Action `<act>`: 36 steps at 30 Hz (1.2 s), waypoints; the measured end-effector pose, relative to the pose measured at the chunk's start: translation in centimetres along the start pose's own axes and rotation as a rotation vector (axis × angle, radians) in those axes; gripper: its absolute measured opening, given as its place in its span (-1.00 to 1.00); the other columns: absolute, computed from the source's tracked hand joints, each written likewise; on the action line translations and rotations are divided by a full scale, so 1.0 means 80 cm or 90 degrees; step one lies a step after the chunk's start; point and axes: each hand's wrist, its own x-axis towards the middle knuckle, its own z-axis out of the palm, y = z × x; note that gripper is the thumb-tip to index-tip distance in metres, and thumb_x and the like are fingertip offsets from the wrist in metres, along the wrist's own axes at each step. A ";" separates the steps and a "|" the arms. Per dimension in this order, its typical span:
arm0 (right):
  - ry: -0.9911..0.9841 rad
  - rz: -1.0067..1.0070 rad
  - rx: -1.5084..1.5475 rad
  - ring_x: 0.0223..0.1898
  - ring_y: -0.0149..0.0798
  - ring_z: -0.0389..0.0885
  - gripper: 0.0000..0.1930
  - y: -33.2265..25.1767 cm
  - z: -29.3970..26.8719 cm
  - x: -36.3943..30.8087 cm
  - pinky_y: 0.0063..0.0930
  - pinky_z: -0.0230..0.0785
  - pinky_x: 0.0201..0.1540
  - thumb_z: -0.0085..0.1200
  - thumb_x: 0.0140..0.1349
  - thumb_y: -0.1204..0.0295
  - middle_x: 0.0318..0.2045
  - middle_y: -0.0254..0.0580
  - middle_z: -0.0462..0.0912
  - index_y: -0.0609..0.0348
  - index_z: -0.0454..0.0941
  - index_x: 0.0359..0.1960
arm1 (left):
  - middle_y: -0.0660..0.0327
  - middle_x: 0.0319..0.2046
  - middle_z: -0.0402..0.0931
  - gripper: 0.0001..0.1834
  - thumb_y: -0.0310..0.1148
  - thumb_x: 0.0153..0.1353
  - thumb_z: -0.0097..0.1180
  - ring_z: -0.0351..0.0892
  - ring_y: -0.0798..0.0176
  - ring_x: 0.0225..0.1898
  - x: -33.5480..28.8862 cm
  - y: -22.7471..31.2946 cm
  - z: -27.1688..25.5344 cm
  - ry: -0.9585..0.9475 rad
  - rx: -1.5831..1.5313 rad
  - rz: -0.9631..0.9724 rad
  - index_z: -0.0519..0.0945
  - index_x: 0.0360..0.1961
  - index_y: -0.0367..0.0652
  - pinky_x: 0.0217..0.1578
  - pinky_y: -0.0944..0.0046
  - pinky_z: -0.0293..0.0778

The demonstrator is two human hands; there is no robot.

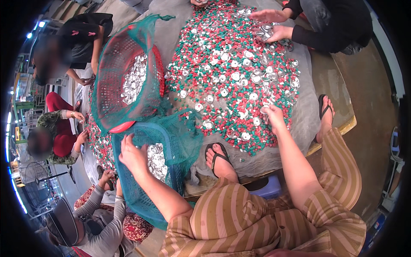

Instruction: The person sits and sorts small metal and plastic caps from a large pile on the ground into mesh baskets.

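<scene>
My left hand (pixel 133 155) rests at the rim of a blue basket (pixel 128 188) lined with green netting, right beside several shiny silver metal caps (pixel 157 159) lying inside it. My right hand (pixel 273 115) reaches into a wide heap of red, green and white pellets (pixel 227 64) mixed with silver caps on a grey sheet, its fingers pinched on a silver cap at the heap's near edge. My knees in striped brown trousers and my sandalled feet frame the heap.
A red basket (pixel 124 126) under green net holds more silver caps at the left. Another person's hands (pixel 269 23) pick through the far side of the heap. Other people sit at the left by a second pellet pile (pixel 97 143). A blue stool (pixel 267 186) shows below my knee.
</scene>
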 end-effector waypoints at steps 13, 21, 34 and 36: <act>-0.265 -0.016 -0.310 -0.46 -0.24 0.58 -0.75 -0.002 0.022 -0.029 -0.47 0.35 -0.62 0.10 -0.04 0.38 -0.35 -0.15 0.56 0.07 0.50 -0.26 | 0.08 -0.39 0.51 -0.69 -0.49 -0.15 0.15 0.50 -0.03 -0.28 -0.061 0.207 0.166 -0.423 -0.380 0.095 0.48 -0.27 -0.15 -0.27 0.08 0.41; -0.271 -0.236 -0.862 -0.17 -0.13 0.49 -0.64 0.008 0.047 -0.061 -0.27 0.37 -0.19 0.26 -0.21 0.32 -0.19 -0.20 0.46 -0.08 0.49 -0.28 | 0.32 -0.51 0.42 -0.78 -0.61 -0.12 0.08 0.49 0.34 -0.46 -0.063 0.207 0.136 -0.736 -1.328 -0.326 0.38 -0.41 -0.16 -0.45 0.33 0.42; 0.109 -0.178 -0.517 -0.47 -0.13 0.53 -0.81 0.010 0.029 -0.029 -0.30 0.34 -0.39 0.09 -0.15 0.47 -0.60 -0.22 0.52 0.09 0.39 -0.45 | 0.12 -0.36 0.50 -0.71 -0.36 -0.18 0.24 0.50 0.03 -0.30 -0.114 0.250 0.111 -0.451 -0.544 0.110 0.52 -0.35 -0.10 -0.31 0.11 0.42; 0.091 -0.192 -0.531 -0.39 -0.12 0.53 -0.77 0.006 0.023 -0.031 -0.27 0.34 -0.34 0.11 -0.12 0.43 -0.51 -0.20 0.54 0.06 0.41 -0.36 | 0.10 -0.36 0.49 -0.79 -0.40 -0.17 0.19 0.50 0.02 -0.33 -0.111 0.251 0.112 -0.468 -0.574 0.099 0.46 -0.46 -0.15 -0.34 0.12 0.41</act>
